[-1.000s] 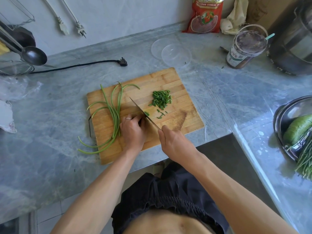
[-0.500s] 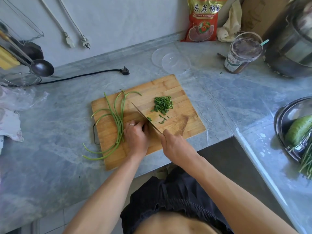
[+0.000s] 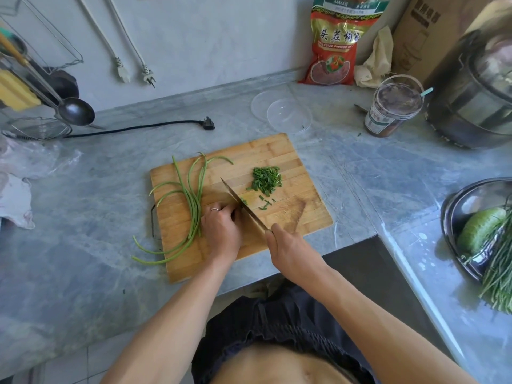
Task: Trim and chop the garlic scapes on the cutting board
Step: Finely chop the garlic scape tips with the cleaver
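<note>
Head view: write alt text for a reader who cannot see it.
A person chops garlic scapes on a wooden cutting board, the right hand gripping a knife while the left hand pins the stems beside the blade. A pile of chopped pieces lies past the knife, and uncut long scapes trail off the board's left edge onto the grey countertop.

Grey marble counter (image 3: 83,217), pale wall (image 3: 207,37)

Steel knife blade (image 3: 243,207) sits slightly closer to curled left hand (image 3: 221,231) than before; few more loose green cut pieces (image 3: 264,203) beside blade.
</note>
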`<state>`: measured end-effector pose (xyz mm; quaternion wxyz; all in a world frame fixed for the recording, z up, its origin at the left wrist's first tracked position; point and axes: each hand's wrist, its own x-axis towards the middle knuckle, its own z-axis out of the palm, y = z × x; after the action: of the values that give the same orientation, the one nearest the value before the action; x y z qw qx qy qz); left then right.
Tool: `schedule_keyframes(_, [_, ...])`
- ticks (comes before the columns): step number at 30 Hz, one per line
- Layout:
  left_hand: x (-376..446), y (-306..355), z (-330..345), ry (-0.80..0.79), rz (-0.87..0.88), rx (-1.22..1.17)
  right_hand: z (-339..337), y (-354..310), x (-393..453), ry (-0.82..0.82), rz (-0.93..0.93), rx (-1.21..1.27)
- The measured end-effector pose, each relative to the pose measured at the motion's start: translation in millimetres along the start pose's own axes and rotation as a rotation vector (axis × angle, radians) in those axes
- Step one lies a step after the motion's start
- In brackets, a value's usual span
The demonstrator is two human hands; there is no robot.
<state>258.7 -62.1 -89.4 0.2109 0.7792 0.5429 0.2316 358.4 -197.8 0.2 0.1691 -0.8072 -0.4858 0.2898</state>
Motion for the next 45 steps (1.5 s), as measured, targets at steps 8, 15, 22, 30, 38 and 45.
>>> schedule_keyframes(8, [0.4,4.0,-4.0,-0.001,-0.01,-0.042,-10.4,-6.0,18.9,0.02,0.049,0.096])
schedule_keyframes(15, [-1.3,-4.5,-11.8,-0.064,0.09,0.012,-18.3,2.8,24.2,0.049,0.041,0.136])
schedule_keyframes(22, [5.4,-6.7,-15.9,-0.052,0.052,-0.13,-14.2,-2.4,12.6,0.079,-0.046,0.151])
schedule_keyframes(30, [1.7,-5.6,-16.6,-0.014,0.04,-0.013,-8.3,-6.9,8.9,0.04,-0.076,0.086])
schedule_keyframes(38, [1.3,-6.3,-14.0,-0.009,0.007,-0.011,2.5,-5.1,5.9,-0.034,-0.036,0.005])
schedule_keyframes(45, [-0.3,-4.5,-14.4,-0.015,-0.006,-0.023,-3.8,-12.7,2.1,0.004,-0.052,0.037])
